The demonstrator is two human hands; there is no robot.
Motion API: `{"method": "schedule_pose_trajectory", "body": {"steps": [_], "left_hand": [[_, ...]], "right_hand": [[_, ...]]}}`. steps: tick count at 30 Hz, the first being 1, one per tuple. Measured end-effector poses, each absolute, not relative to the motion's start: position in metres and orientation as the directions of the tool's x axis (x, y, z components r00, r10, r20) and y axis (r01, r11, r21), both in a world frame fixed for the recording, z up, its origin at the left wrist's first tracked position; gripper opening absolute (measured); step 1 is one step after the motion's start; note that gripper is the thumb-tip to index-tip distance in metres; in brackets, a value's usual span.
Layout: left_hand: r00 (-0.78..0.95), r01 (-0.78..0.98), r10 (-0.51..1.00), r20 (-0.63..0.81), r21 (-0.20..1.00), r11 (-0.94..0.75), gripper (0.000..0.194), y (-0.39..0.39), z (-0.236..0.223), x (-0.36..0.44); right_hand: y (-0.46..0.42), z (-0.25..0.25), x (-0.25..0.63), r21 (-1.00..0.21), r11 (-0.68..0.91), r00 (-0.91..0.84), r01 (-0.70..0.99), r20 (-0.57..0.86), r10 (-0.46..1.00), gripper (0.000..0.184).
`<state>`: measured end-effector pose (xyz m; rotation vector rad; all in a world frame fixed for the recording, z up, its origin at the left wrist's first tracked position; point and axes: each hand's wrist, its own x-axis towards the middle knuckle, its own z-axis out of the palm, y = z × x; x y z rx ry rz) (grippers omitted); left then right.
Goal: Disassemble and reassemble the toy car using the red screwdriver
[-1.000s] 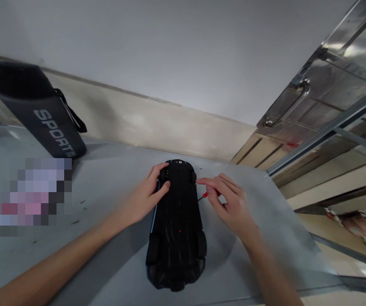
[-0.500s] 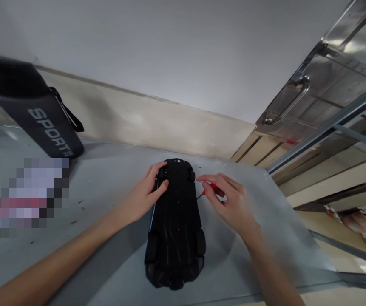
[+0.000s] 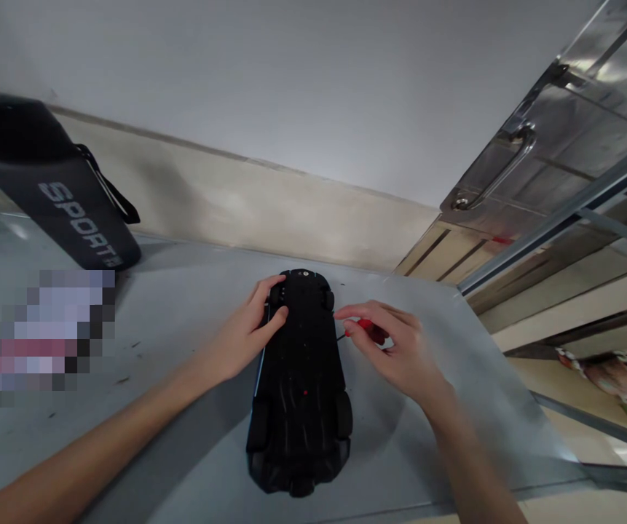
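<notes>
A black toy car (image 3: 305, 364) lies upside down, its dark underside and wheels facing up. My left hand (image 3: 250, 327) grips its left side near the far end, thumb on the underside and fingers along the edge. To the right of the car, my right hand (image 3: 392, 342) is closed on a screwdriver (image 3: 357, 327) with a red handle. The thin shaft points left toward the car's right side; whether its tip touches the car I cannot tell.
The car rests on a grey tabletop (image 3: 182, 437) against a wall (image 3: 269, 207). At the left stands a dark bottle (image 3: 67, 196) lettered SPORT, with a blurred-out flat object (image 3: 45, 327) before it. A metal door with a handle (image 3: 502, 171) and a metal frame (image 3: 558, 211) are on the right.
My right hand has shifted slightly, and the screwdriver's red handle has tilted a little flatter. My left hand and the car stay in place.
</notes>
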<state>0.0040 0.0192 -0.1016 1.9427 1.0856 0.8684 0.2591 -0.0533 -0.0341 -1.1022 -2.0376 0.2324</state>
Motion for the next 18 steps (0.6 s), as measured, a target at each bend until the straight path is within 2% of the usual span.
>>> {"method": "schedule_pose_trajectory", "body": {"steps": [4, 10, 15, 18], "left_hand": [[0.413, 0.402, 0.893, 0.179, 0.844, -0.355, 0.054, 0.019, -0.102, 0.004], [0.408, 0.412, 0.897, 0.169, 0.843, -0.346, 0.056, 0.018, -0.098, 0.005], [0.413, 0.408, 0.894, 0.172, 0.843, -0.35, 0.056, 0.017, -0.098, 0.003], [0.417, 0.401, 0.892, 0.173, 0.846, -0.351, 0.055, 0.017, -0.098, 0.003]], "right_hand": [[-0.054, -0.036, 0.256, -0.541, 0.623, -0.327, 0.565, 0.547, 0.771, 0.016], [-0.054, -0.035, 0.258, -0.676, 0.489, -0.239, 0.55, 0.434, 0.869, 0.019], [-0.054, -0.028, 0.265, -0.738, 0.455, -0.317, 0.499, 0.333, 0.888, 0.016], [-0.053, -0.03, 0.27, -0.772, 0.413, -0.298, 0.483, 0.298, 0.907, 0.014]]}}
